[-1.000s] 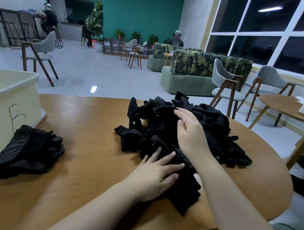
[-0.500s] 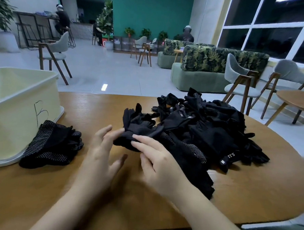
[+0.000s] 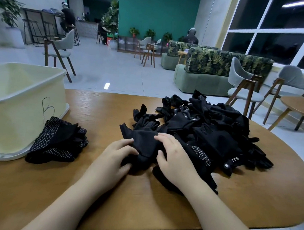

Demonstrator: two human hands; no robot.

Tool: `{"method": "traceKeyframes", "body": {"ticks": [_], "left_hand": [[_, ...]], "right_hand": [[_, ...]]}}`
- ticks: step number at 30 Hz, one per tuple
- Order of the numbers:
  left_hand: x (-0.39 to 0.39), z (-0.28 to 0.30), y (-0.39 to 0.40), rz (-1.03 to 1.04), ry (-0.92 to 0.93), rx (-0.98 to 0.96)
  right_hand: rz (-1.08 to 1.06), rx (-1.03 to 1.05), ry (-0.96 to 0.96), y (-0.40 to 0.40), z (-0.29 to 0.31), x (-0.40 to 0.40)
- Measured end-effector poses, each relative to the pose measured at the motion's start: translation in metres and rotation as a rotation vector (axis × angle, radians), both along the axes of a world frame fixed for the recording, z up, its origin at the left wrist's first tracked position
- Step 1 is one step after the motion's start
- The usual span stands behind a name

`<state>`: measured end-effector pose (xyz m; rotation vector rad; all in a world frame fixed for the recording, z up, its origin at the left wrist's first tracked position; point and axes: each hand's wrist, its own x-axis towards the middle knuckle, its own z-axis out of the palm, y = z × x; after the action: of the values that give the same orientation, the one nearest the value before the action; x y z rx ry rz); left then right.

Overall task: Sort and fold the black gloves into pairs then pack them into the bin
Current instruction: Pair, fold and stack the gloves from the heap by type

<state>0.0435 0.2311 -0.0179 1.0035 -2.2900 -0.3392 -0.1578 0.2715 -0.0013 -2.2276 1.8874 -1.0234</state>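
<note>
1. Your bin (image 3: 24, 96) is cut off by the left edge of the frame.
2. Your left hand (image 3: 113, 157) and right hand (image 3: 176, 159) cover part of the glove (image 3: 144, 146) between them.
3. The small label (image 3: 226, 165) on the glove pile (image 3: 218, 129) is unreadable.
4. The second table (image 3: 301, 106) runs off the right edge.

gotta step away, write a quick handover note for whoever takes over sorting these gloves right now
Left hand and right hand both grip one black glove at the near edge of the unsorted pile.
One folded bundle lies on the table against the cream bin, not yet inside it.
Done: that one bundle, apparently.
Left: match and fold the held glove, work through the pile, pack everything into the bin.
</note>
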Motion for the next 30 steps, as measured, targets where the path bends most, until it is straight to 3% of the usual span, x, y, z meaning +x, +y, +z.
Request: {"method": "traceKeyframes", "body": {"ticks": [7, 10, 12, 15, 17, 23, 30], "left_hand": [[0.013, 0.011, 0.008, -0.060, 0.202, -0.066], [0.018, 0.013, 0.017, -0.101, 0.247, -0.134], [0.023, 0.012, 0.021, -0.133, 0.258, -0.162], [0.030, 0.008, 0.025, -0.177, 0.228, -0.139], [0.034, 0.001, 0.027, -0.206, 0.200, -0.113], [0.041, -0.005, 0.033, -0.238, 0.125, -0.085], [0.045, -0.006, 0.035, -0.175, 0.102, -0.138]], "right_hand": [[-0.117, 0.220, 0.187, -0.004, -0.006, -0.007], [-0.155, 0.221, 0.190, -0.008, -0.006, -0.009], [-0.155, 0.177, 0.154, -0.009, -0.007, -0.009], [-0.161, 0.062, -0.098, -0.011, -0.001, -0.009], [-0.170, -0.033, -0.159, -0.015, 0.006, -0.010], [-0.081, -0.031, 0.073, -0.044, 0.019, -0.004], [-0.063, 0.193, 0.319, -0.070, 0.023, 0.008]]}}
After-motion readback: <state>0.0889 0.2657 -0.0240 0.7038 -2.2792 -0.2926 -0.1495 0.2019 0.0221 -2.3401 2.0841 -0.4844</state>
